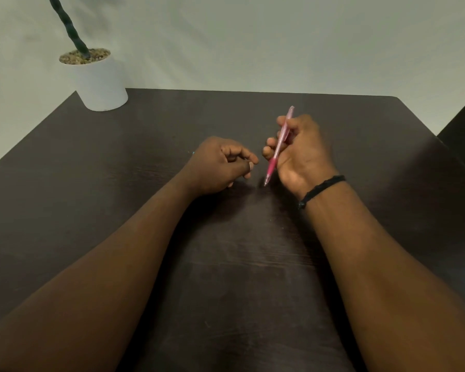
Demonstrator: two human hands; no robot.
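Head view shows the pink pen (282,135) pinched in the curled fingers and thumb of the right hand (301,157), crossing the hand's inner side above the dark counter (226,264). Its long axis runs steeply from the tip, low and toward the person, just at the counter, up to the far end, which points away and slightly right. Just left, the left hand (218,165) rests with fingers loosely curled, holding nothing visible.

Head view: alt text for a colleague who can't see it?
The right hand grips a pink pen, tip down over the dark table. The left hand rests beside it, loosely curled. A white pot stands at the far left corner.
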